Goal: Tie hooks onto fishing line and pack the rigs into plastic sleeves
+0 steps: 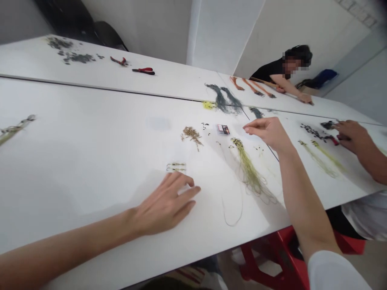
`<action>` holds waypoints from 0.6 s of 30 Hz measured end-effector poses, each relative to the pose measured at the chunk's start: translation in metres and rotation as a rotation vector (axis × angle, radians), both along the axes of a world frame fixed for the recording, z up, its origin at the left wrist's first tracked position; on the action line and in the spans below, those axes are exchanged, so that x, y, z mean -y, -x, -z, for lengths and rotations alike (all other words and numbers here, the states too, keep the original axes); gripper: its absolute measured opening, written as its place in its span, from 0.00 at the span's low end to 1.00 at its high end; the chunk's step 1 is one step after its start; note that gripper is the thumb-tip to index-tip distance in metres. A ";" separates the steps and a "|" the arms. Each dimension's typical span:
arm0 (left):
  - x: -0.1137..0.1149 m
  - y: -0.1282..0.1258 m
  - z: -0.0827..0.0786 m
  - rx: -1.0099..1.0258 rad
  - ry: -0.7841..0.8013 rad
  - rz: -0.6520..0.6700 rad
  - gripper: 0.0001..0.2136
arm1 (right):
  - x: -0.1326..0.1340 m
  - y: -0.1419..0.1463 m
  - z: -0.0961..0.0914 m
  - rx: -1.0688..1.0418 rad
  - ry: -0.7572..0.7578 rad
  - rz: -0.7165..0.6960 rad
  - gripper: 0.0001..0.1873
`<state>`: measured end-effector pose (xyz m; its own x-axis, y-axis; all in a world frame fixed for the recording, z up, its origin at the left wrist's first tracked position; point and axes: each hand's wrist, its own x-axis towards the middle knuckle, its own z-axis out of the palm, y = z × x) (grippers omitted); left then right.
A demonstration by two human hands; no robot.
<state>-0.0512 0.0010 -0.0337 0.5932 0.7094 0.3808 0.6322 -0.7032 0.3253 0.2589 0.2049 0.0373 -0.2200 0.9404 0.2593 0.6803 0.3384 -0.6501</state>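
Observation:
My left hand (169,203) rests low over the white table (99,145), fingers apart and slightly bent. Just beyond its knuckles lie two small fishing-hook rigs (176,166), side by side. My right hand (269,133) is raised over the table with thumb and fingertips pinched together; anything between them is too small to make out. Below and left of it lies a bundle of yellow-green fishing line (248,163) with dark metal pieces at its top end. A small labelled box (223,129) and a heap of little brass-coloured parts (191,136) lie between my hands.
Dark line bundles (222,96), orange bundles (254,87), pliers (144,71) and dark pieces (75,56) lie farther back. At right, a co-worker's hand (350,135) is near more line. Another person (284,68) leans over the far side. A red stool (278,257) stands below the edge.

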 end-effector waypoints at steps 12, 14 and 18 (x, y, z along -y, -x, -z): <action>0.005 -0.060 0.001 -0.005 0.133 0.375 0.07 | -0.030 -0.031 0.070 0.220 0.081 0.189 0.09; 0.003 -0.058 0.001 0.025 0.173 0.356 0.08 | -0.030 -0.030 0.072 0.230 0.095 0.176 0.09; 0.001 -0.056 0.002 0.060 0.236 0.349 0.10 | -0.030 -0.029 0.074 0.250 0.100 0.155 0.08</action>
<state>0.0046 -0.0004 -0.0352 0.7950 0.5418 0.2729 0.3446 -0.7735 0.5319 0.2883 0.2351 -0.0370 -0.1174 0.9859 0.1197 0.8618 0.1610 -0.4810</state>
